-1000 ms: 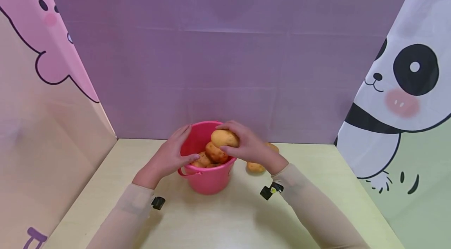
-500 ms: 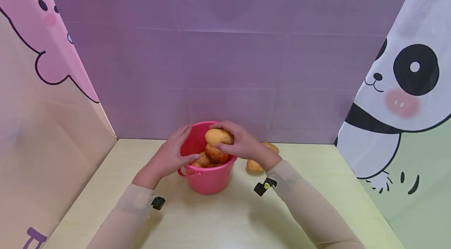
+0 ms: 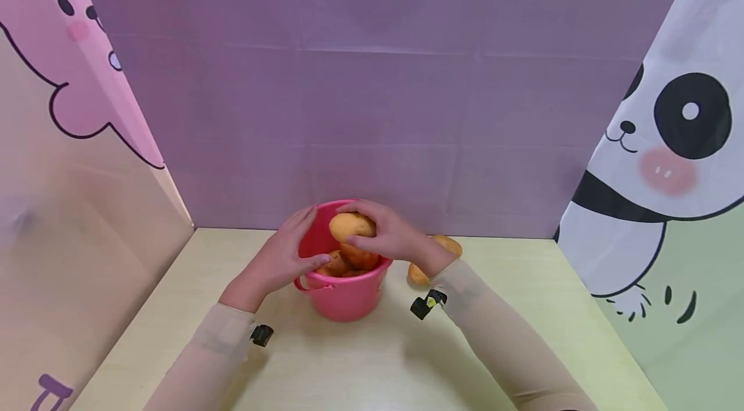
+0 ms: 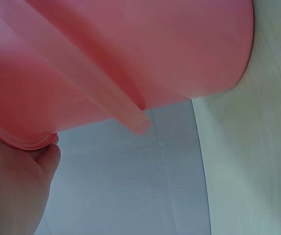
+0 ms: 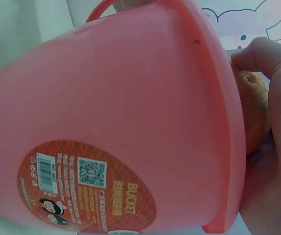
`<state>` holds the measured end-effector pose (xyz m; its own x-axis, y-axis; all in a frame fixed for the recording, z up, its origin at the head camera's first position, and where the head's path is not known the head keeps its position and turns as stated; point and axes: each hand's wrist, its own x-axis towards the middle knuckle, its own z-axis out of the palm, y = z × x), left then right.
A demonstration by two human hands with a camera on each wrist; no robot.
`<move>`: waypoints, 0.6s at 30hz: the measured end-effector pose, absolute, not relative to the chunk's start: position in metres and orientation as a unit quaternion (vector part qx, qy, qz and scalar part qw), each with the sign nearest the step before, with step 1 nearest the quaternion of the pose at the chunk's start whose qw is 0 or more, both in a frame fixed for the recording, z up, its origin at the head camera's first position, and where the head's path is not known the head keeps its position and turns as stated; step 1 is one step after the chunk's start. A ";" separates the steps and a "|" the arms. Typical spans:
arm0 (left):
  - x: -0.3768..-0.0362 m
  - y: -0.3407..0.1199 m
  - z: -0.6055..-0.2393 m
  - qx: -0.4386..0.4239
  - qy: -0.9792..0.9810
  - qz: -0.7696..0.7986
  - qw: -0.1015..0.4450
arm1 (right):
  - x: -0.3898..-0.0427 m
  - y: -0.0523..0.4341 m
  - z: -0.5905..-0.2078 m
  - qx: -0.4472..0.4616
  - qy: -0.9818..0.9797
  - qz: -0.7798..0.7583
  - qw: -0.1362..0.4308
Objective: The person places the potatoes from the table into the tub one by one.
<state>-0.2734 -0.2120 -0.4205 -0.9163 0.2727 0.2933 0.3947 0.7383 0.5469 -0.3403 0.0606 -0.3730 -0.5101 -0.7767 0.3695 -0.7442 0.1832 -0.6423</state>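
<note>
A pink bucket (image 3: 345, 302) stands upright on the table, several potatoes (image 3: 359, 258) lying inside it. My right hand (image 3: 391, 233) pinches a yellow potato (image 3: 350, 227) between thumb and fingers, just over the bucket's mouth. In the right wrist view this potato (image 5: 252, 110) shows behind the rim, partly covered by the bucket wall (image 5: 130, 88). My left hand (image 3: 278, 260) holds the bucket's left rim, thumb towards the front and fingers towards the back. The left wrist view shows that hand (image 4: 15, 181) against the rim, with the bucket's handle (image 4: 76, 68) hanging across the wall.
Right of the bucket, two potatoes (image 3: 447, 244) lie on the pale table (image 3: 349, 366), partly behind my right wrist. A purple cloth wall (image 3: 372, 107) rises at the table's back edge. Printed side panels (image 3: 651, 256) flank the table.
My right hand has moved left with its potato, from the bucket's right side to farther over the opening. The left hand has kept its place on the rim.
</note>
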 end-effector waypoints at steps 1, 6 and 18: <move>-0.273 -0.212 -0.420 -0.181 -0.927 -0.314 0.097 | -0.341 0.060 -0.373 -0.496 0.768 -0.404 0.021; -0.272 -0.211 -0.420 -0.181 -0.926 -0.318 0.094 | -0.341 0.056 -0.374 -0.499 0.771 -0.394 0.021; -0.270 -0.211 -0.420 -0.177 -0.926 -0.319 0.096 | -0.336 0.054 -0.370 -0.482 0.775 -0.405 0.056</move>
<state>-0.2701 -0.2113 -0.4202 -0.9192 0.2663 0.2901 0.3885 0.7338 0.5574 -0.3355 0.0545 -0.3700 -0.5291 -0.7925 0.3033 -0.7018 0.2078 -0.6814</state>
